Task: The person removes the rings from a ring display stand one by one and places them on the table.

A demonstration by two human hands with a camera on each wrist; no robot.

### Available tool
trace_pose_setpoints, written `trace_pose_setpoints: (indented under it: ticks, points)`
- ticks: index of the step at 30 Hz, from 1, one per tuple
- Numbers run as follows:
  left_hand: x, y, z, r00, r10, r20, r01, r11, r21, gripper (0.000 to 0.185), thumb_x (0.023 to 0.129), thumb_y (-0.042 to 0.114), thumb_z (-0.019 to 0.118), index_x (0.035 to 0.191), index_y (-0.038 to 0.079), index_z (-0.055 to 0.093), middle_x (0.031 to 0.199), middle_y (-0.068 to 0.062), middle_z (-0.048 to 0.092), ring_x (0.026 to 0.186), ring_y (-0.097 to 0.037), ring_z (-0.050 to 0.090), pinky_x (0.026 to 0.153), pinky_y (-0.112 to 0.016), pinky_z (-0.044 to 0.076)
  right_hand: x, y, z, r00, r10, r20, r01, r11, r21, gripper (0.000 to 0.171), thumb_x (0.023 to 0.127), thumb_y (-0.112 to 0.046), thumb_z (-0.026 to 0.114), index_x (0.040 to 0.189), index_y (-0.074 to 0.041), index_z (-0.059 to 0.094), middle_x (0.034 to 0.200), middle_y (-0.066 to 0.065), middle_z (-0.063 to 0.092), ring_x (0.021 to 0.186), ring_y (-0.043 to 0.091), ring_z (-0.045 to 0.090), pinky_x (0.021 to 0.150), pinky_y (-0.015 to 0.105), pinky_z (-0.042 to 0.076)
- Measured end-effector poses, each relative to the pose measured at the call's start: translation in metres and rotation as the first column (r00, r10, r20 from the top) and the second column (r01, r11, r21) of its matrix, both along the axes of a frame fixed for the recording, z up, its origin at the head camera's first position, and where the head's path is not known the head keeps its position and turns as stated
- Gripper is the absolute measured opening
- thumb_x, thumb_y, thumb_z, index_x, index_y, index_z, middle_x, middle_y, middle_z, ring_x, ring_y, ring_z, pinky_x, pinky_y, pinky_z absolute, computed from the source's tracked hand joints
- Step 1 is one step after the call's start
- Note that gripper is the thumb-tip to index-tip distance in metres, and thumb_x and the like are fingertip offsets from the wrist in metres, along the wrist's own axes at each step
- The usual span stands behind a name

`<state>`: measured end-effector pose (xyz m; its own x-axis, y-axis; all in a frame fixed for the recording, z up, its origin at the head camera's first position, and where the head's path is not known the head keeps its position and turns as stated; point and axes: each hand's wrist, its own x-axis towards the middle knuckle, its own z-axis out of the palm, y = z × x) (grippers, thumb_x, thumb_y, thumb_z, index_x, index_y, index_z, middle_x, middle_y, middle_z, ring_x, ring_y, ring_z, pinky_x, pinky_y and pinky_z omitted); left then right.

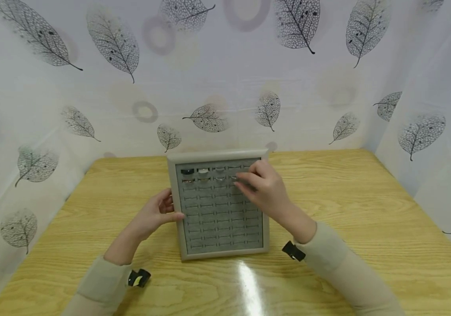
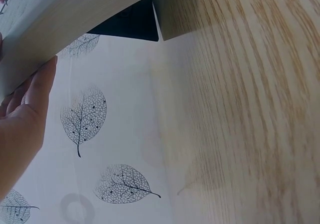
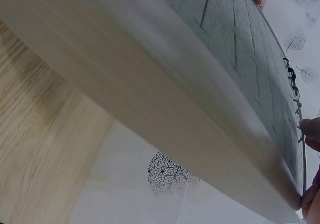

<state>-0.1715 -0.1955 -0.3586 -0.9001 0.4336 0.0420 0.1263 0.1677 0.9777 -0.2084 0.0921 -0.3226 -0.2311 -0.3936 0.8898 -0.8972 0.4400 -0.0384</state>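
A ring display board (image 1: 225,253) with a pale frame and a slotted grey pad (image 1: 214,221) stands tilted on the table. My left hand (image 1: 155,216) grips its left side, thumb on the front of the frame and fingers behind. At the second row, the thumb and index finger of my right hand (image 1: 266,189) pinch a small silvery ring (image 1: 234,177) at a slot. Left of it sit a black ring (image 1: 187,171), a white ring (image 1: 203,170), silver rings (image 1: 220,169) and copper-toned rings (image 1: 188,180). Right fingertips also show in the right wrist view.
A black support flap (image 2: 131,22) props the board from behind. The wooden table (image 1: 340,197) reaches back to a leaf-printed curtain (image 1: 225,83), which also hangs at both sides. Lower rows of the pad show bare slots.
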Motion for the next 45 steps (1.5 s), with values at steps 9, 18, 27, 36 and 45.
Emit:
trace_pose_setpoints:
  ticks: [9,18,27,36,45]
  points:
    - [0.001,0.001,0.001,1.000,-0.006,-0.001,0.006,1.000,0.013,0.074,0.080,0.007,0.065,0.137,-0.005,0.019,0.123,-0.027,0.042,0.108,-0.032,0.047,0.081,-0.031,0.046,-0.002,-0.005,-0.002,0.995,-0.070,-0.065,0.071,0.998,0.004,0.016,0.062,0.000,0.077,0.074,0.002,0.067,0.066,0.005,0.044,0.058,0.018,0.039,0.048,0.028,0.034]
    - [0.001,0.000,0.000,1.000,0.000,-0.001,0.000,1.000,-0.003,0.074,0.079,0.007,0.066,0.136,-0.005,0.020,0.123,-0.026,0.043,0.107,-0.030,0.049,0.081,-0.031,0.046,-0.001,-0.006,-0.002,0.995,-0.080,-0.053,0.080,0.997,0.007,0.005,0.072,-0.001,0.071,0.073,0.002,0.067,0.068,0.006,0.046,0.058,0.020,0.042,0.048,0.029,0.036]
    - [0.000,0.001,0.001,1.000,-0.004,0.003,0.004,1.000,0.009,0.073,0.079,0.008,0.065,0.136,-0.006,0.021,0.122,-0.026,0.043,0.107,-0.030,0.049,0.081,-0.031,0.046,0.001,-0.005,0.001,0.998,-0.060,-0.032,0.060,0.998,0.001,0.009,0.065,0.004,0.074,0.070,0.002,0.066,0.068,0.007,0.045,0.058,0.020,0.041,0.049,0.027,0.035]
    - [0.001,0.001,0.001,1.000,-0.001,0.010,0.001,1.000,0.007,0.073,0.079,0.007,0.065,0.136,-0.005,0.021,0.122,-0.026,0.043,0.107,-0.031,0.049,0.081,-0.031,0.046,0.000,-0.003,0.001,1.000,0.021,-0.004,-0.021,0.999,-0.042,0.008,0.068,0.005,0.070,0.072,0.001,0.065,0.069,0.006,0.043,0.059,0.018,0.038,0.049,0.027,0.033]
    - [0.001,0.001,0.001,1.000,0.007,0.014,-0.007,1.000,0.000,0.075,0.079,0.010,0.066,0.136,-0.004,0.020,0.123,-0.025,0.043,0.107,-0.029,0.049,0.081,-0.032,0.046,0.004,0.005,0.005,1.000,0.030,0.005,-0.029,0.997,-0.069,0.025,0.088,-0.018,0.054,0.073,-0.001,0.066,0.067,0.005,0.040,0.057,0.016,0.032,0.050,0.028,0.029]
